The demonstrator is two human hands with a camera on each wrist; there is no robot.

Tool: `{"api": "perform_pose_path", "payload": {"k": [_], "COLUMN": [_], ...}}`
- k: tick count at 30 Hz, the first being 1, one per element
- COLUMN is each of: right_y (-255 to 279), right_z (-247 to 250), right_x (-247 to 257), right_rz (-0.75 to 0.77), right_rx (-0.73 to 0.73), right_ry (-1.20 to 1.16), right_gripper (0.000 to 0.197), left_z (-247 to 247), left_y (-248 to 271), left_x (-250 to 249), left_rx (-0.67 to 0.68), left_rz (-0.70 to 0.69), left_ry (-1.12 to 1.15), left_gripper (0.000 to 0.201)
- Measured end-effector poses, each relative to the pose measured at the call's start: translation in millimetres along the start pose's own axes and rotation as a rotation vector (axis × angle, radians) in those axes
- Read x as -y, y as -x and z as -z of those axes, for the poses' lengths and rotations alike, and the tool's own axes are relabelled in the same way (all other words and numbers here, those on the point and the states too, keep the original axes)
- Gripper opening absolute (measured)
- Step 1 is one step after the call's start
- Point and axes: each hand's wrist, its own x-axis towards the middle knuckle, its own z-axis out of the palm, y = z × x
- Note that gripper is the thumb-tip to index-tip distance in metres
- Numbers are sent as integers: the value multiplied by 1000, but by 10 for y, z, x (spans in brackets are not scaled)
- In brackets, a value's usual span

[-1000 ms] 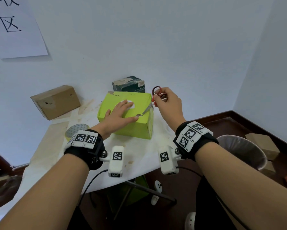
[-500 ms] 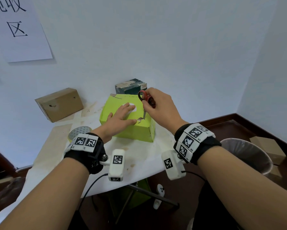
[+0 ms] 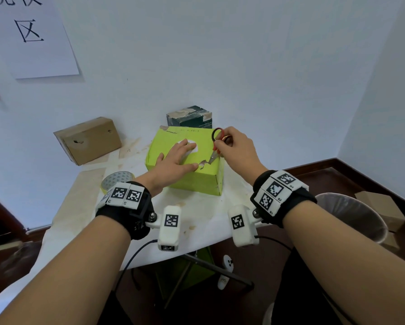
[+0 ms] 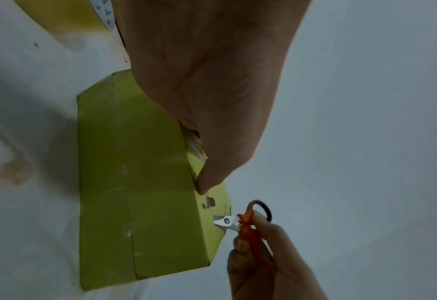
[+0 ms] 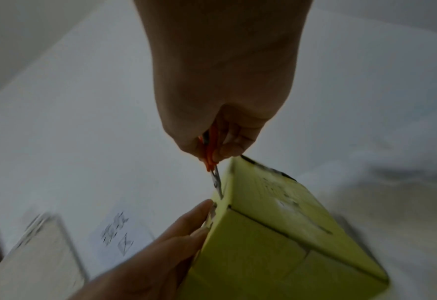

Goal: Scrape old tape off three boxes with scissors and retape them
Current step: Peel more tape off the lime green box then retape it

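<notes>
left hand (image 3: 175, 160) flat, fingers straight, pressing green box (image 3: 196, 181) top, right hand (image 3: 236, 148) gripping scissors (image 3: 214, 156), blade tip on torn tape (image 3: 202, 164) beside left fingertips

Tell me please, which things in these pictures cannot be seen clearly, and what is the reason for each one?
- Top of the green box, head view: partly covered by the left hand.
- Scissors handles, head view: partly hidden in the right hand.
- Print on the dark box, head view: too small to read.
- Wall sign, head view: cut off by the top edge.
- Brown box, right wrist view: blurred.
</notes>
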Motion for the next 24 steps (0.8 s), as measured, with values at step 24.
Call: {"api": "perform_pose_path", "payload": {"k": [24], "right_y": [117], "right_z": [-63], "right_x": [-222], "right_rz": [-127], "right_rx": [5], "right_ry": [-454], "right_gripper": [13], "left_z": [18], "left_y": [29], "left_x": [-54], "left_rx": [22], "left_rz": [-21], "left_ry": [65], "left_gripper": [38]}}
